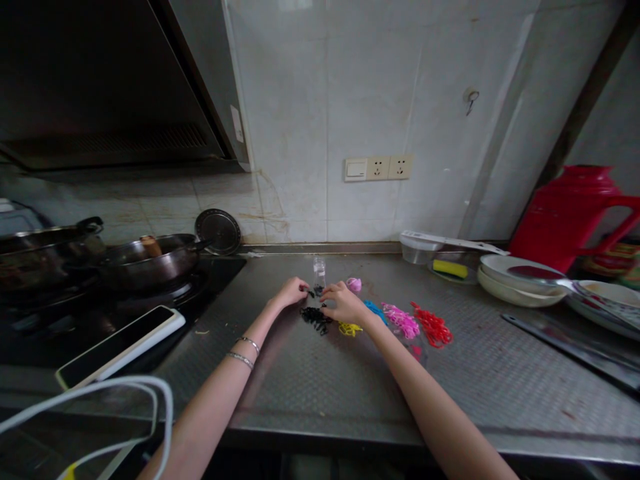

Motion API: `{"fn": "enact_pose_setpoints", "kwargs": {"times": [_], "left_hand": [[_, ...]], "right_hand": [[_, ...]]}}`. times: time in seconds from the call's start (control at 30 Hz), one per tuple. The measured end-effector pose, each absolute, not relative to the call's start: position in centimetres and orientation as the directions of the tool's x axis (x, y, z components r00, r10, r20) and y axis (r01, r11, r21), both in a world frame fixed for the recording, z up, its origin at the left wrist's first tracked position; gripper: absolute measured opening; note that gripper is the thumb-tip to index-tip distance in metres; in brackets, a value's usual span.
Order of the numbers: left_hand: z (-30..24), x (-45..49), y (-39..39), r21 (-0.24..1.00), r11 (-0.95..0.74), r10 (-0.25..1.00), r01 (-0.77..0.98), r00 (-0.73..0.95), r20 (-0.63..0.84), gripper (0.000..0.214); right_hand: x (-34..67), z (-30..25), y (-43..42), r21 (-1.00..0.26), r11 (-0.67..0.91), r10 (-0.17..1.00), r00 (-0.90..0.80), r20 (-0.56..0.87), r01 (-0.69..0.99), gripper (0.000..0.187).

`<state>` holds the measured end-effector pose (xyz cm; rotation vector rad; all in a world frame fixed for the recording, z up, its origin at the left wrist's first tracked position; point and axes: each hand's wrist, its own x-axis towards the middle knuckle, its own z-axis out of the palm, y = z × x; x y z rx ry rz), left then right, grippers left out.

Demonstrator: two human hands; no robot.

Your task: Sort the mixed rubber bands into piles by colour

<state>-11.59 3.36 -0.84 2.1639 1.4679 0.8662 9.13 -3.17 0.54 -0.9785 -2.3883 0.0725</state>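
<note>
Beside a small clear bottle (319,268), my left hand (291,292) is closed, its fingertips pinching what look like black rubber bands. My right hand (344,304) is at the bottle's other side, thumb and forefinger apart, with nothing visible between them. Some black bands show at the base of the bottle. A pile of black rubber bands (315,319) lies just below my hands. Yellow bands (349,329), blue bands (375,311), pink bands (401,320) and red bands (433,327) lie in separate heaps to the right. A small pink round object (354,285) sits behind my right hand.
On the left, a pan (150,263) stands on the black stove, with a white-edged device (123,347) and a white cable (163,387) nearer me. Stacked bowls (520,287), a yellow sponge (450,269), a long knife (565,343) and a red flask (565,213) occupy the right.
</note>
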Motion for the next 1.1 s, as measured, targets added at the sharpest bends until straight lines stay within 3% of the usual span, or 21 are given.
{"fn": "enact_pose_setpoints", "kwargs": {"times": [0.1, 0.27, 0.67, 0.87, 0.97, 1.1], "left_hand": [[-0.7, -11.4, 3.0, 0.543, -0.453, 0.89, 0.708, 0.322, 0.323, 0.02], [-0.9, -10.9, 2.4, 0.475, -0.495, 0.855, 0.727, 0.311, 0.415, 0.014], [0.3, -11.6, 1.8, 0.631, -0.44, 0.873, 0.639, 0.14, 0.466, 0.006], [4.2, -11.7, 2.1, 0.702, -0.467, 0.83, 0.538, -0.007, 0.557, 0.011], [7.4, -10.5, 1.8, 0.642, -0.532, 0.785, 0.551, 0.037, 0.619, 0.011], [10.8, -8.8, 1.6, 0.456, -0.595, 0.719, 0.662, 0.183, 0.671, 0.006]], "right_hand": [[8.3, 0.5, -3.7, -0.195, 0.752, 0.645, -0.641, 0.416, 0.63, 0.032], [7.3, 0.3, -4.2, -0.154, 0.75, 0.651, -0.677, 0.345, 0.643, 0.023], [6.7, 0.4, -4.6, -0.194, 0.744, 0.658, -0.653, 0.374, 0.639, 0.019], [6.7, 0.5, -4.7, -0.249, 0.74, 0.668, -0.637, 0.385, 0.625, 0.019], [6.6, 0.5, -4.7, -0.248, 0.746, 0.661, -0.64, 0.392, 0.618, 0.019], [6.6, 0.6, -4.8, -0.258, 0.734, 0.675, -0.637, 0.371, 0.628, 0.02]]}}
